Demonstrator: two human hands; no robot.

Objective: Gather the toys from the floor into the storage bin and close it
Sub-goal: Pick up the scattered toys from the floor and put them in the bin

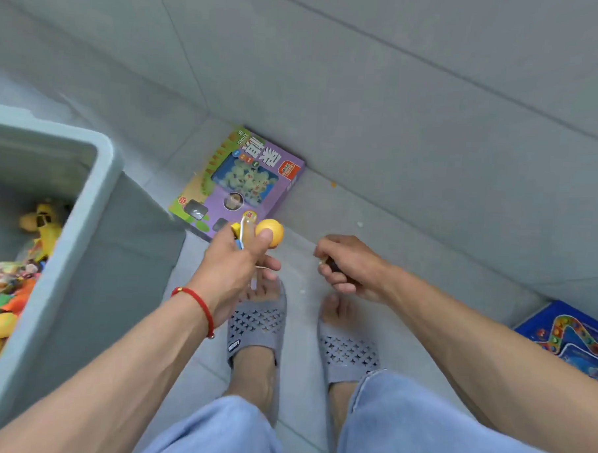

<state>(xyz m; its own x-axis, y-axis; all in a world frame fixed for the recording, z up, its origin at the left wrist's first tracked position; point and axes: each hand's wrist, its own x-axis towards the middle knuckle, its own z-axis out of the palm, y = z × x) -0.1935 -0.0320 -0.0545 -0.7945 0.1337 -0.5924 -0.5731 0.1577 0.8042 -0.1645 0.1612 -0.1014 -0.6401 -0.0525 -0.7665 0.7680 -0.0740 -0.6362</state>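
My left hand (234, 271) grips a small bunch of toys: a yellow ball (271, 231), a clear plastic tube (246, 231) and a bit of blue and yellow plastic. My right hand (347, 267) is curled round a small dark object (332, 264) with a brass-coloured tip. The grey storage bin (97, 190) stands open at the left, holding several colourful toys, among them a yellow plush (44, 225). A purple game box (239, 182) lies on the floor against the wall, just beyond my left hand.
A blue board-game mat (570, 337) lies at the right edge. My feet in grey slippers (257, 327) stand on the grey tiled floor below my hands. The tiled wall (399, 93) rises close ahead.
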